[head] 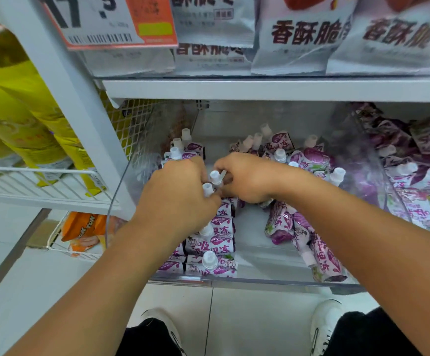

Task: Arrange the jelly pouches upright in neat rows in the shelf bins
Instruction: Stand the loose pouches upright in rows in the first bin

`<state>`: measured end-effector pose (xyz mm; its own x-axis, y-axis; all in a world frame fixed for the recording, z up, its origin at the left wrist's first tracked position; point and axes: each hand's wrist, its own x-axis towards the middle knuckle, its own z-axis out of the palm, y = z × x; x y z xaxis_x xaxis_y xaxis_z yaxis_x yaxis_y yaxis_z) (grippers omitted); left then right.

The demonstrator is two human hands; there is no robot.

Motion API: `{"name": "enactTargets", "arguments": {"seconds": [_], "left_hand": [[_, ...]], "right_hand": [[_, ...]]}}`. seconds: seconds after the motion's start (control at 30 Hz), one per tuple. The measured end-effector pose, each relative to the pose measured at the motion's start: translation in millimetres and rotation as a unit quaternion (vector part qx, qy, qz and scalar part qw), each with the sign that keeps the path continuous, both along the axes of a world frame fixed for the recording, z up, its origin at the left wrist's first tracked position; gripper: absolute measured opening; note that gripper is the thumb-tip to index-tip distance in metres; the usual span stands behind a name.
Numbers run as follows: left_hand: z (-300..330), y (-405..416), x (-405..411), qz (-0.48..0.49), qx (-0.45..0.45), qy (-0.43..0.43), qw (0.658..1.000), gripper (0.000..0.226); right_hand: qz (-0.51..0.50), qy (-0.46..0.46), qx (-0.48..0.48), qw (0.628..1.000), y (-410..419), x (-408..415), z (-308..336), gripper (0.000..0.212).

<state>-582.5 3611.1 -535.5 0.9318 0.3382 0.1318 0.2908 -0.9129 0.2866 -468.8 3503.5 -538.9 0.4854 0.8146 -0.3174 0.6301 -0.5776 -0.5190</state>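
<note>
Both hands meet mid-bin: left hand (180, 191) and right hand (247, 179) pinch the capped spouts of jelly pouches (215, 181) along the clear bin's (260, 282) left wall. Pouches look soft, light, floppy; likely best gripped at stiff spout. Loose ones lie toppled toward right wall.

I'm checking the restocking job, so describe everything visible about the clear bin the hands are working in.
The clear bin looks like transparent plastic, with a low front lip and tall see-through side walls. It sits on the lower shelf under a white shelf edge, beside a second clear bin on its right. Purple-and-white jelly pouches with white caps stand in a row along its left side; others lie toppled at the right and back, leaving bare floor in the middle. The left hand and right hand meet over the row's caps.
</note>
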Motion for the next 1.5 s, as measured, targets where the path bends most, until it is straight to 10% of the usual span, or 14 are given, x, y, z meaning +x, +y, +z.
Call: {"name": "enactTargets", "arguments": {"seconds": [0.1,0.3,0.53,0.7,0.93,1.5], "left_hand": [[2.3,4.7,5.3,-0.025,-0.019,-0.005,0.999,0.046],[-0.1,10.4,16.9,-0.072,-0.093,0.060,0.991,0.013],[-3.5,2.3,27.9,-0.049,-0.070,0.047,0.995,0.014],[-1.9,0.9,29.2,-0.048,-0.100,0.052,0.993,0.018],[-0.4,-1.4,33.0,-0.047,-0.107,0.073,0.991,0.027],[0.2,5.2,30.0,0.030,-0.108,0.004,0.994,0.037]], "right_hand": [[-0.011,0.020,-0.049,0.999,2.4,3.3,-0.1,0.011],[-0.065,0.120,-0.035,0.990,-2.8,2.0,4.3,0.049],[-0.037,-0.245,-0.054,0.967,-45.1,0.9,57.9,0.047],[-0.009,-0.284,-0.146,0.948,-48.6,-7.3,36.2,0.044],[0.000,-0.230,-0.059,0.972,-52.7,7.0,44.2,0.007],[0.016,-0.145,0.058,0.988,2.4,16.2,17.2,0.037]]}}
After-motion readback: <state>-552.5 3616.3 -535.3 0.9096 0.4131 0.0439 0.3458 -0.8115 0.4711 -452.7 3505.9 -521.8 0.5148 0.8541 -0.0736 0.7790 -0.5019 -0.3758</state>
